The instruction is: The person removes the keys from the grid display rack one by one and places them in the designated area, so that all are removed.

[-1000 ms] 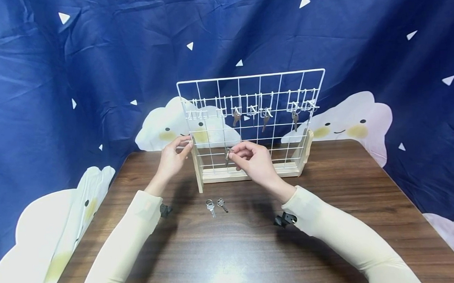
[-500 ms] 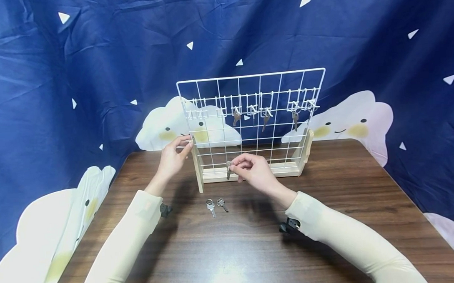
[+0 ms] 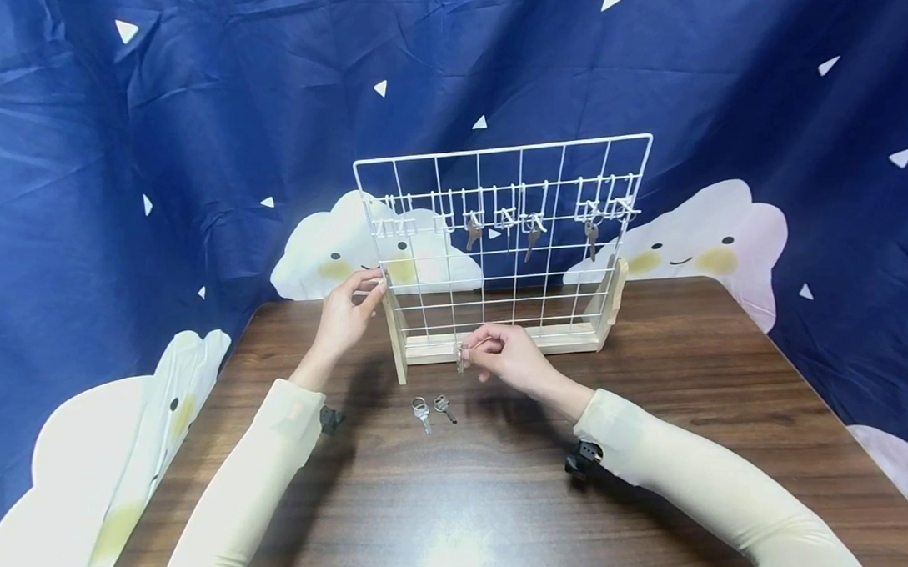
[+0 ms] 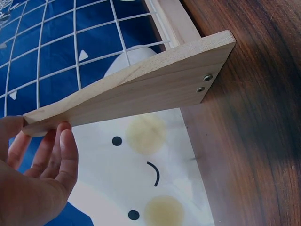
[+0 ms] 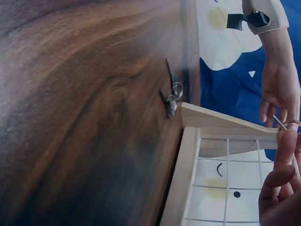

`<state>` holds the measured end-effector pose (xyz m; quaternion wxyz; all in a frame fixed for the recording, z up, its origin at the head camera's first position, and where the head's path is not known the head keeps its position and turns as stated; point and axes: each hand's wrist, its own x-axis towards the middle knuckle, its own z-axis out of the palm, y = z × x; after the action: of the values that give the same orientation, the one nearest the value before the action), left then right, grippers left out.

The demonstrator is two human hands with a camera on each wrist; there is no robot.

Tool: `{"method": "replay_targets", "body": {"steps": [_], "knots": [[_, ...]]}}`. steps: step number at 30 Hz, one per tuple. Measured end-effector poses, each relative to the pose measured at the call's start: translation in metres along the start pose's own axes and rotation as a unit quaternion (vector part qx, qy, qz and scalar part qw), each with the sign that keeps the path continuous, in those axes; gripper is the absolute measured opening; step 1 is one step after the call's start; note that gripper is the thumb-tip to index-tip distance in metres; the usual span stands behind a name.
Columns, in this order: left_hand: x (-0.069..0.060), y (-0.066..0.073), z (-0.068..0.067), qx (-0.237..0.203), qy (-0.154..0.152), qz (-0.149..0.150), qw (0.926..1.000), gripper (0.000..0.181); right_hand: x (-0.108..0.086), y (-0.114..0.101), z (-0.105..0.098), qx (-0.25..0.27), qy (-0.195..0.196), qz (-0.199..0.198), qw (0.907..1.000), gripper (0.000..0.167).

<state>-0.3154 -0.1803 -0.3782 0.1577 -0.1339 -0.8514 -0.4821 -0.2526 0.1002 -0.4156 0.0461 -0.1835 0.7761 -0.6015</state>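
A white wire grid rack with wooden supports stands on the table. My left hand grips the top of its left wooden side panel, thumb on one side and fingers on the other. In front of the rack's wooden base, my right hand pinches a key with a ring, held just above the table; the right wrist view shows only part of it. Two more ringed keys, a silver one and a darker one, lie side by side on the table, left of the right hand.
White hooks line the upper grid. A brown key, another key and a third key hang there. The brown wooden table spreads around the rack. Behind it hangs a blue curtain with cloud prints.
My right hand has moved down from the front of the grid toward the table, the key still pinched in it. My left hand has stayed on the side panel.
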Motion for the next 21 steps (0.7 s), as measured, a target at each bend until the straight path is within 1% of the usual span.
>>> {"method": "replay_targets", "body": {"steps": [3, 10, 15, 21], "knots": [[0.000, 0.000, 0.000, 0.000, 0.000, 0.000, 1.0000, 0.034, 0.000, 0.006, 0.000, 0.005, -0.007, 0.008, 0.9999, 0.015], [0.000, 0.000, 0.000, 0.000, 0.001, -0.001, 1.0000, 0.033, -0.002, 0.015, 0.003, 0.000, -0.027, 0.031, 0.9991, 0.015], [0.000, 0.000, 0.000, -0.002, -0.001, -0.001, 1.0000, 0.033, -0.003, 0.024, 0.005, 0.001, -0.034, 0.053, 0.9980, 0.014], [0.000, 0.001, 0.000, -0.002, 0.000, -0.002, 1.0000, 0.033, -0.003, 0.032, 0.006, 0.007, -0.048, 0.063, 0.9968, 0.014]]}}
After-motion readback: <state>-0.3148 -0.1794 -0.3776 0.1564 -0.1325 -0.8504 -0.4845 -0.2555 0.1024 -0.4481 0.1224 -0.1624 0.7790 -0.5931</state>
